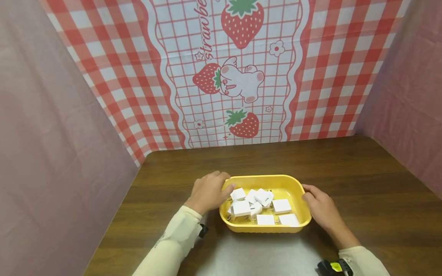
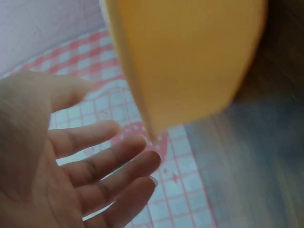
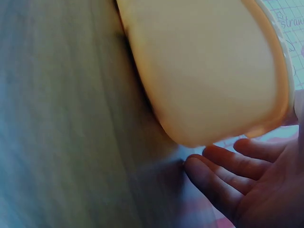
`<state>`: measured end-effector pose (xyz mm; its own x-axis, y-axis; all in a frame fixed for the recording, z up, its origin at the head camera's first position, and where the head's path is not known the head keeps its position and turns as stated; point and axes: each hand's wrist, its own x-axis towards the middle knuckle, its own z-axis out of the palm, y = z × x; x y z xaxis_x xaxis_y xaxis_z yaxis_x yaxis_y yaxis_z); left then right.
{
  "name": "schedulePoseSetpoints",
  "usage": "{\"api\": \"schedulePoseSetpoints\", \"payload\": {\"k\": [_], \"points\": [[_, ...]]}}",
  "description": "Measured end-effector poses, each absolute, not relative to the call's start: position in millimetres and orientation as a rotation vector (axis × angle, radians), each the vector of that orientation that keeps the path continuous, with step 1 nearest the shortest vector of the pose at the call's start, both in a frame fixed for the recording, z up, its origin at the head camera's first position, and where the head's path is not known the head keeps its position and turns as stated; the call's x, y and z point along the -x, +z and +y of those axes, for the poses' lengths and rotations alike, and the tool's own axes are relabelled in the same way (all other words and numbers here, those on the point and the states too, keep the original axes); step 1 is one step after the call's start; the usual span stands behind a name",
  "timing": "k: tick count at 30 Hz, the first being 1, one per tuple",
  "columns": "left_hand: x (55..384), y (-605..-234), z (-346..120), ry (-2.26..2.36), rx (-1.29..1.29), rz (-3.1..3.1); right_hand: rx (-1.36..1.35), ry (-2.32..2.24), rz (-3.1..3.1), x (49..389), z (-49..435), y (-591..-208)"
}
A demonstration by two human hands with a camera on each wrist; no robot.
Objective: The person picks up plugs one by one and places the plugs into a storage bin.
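Observation:
A yellow plastic basin [image 1: 262, 229] stands on the wooden table, holding several white charger plugs [image 1: 281, 206] with metal prongs, heaped mostly towards its left. My left hand [image 1: 210, 191] is at the basin's left end, thumb near the rim. The left wrist view shows this hand [image 2: 95, 166] with spread fingers, apart from the basin's wall [image 2: 190, 57]. At the right end, my right hand [image 1: 321, 207] has its thumb and index finger at the rim. In the right wrist view, the other fingers of this hand [image 3: 256, 175] extend loosely beside the basin's wall [image 3: 209, 71].
The brown wooden table [image 1: 172, 172] extends around the basin, with a pale glare in front of it. Behind hangs a red-and-white checked cloth [image 1: 324, 76] with strawberries. Pinkish curtains [image 1: 62, 134] flank both sides.

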<state>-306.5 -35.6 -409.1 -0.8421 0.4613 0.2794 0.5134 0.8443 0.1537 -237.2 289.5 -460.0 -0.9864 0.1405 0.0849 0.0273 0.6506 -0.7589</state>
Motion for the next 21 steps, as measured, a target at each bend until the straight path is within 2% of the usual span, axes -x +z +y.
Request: {"api": "schedulePoseSetpoints", "payload": {"k": [12, 21], "points": [[324.3, -416.2, -71.1, -0.401, 0.667, -2.815, 0.106, 1.195, -2.851, 243.9, 303.2, -450.5], [340.3, -422.4, -82.1, -0.386, 0.655, -2.848, -0.006, 1.180, -2.951, 264.1, 319.3, -445.2]]}}
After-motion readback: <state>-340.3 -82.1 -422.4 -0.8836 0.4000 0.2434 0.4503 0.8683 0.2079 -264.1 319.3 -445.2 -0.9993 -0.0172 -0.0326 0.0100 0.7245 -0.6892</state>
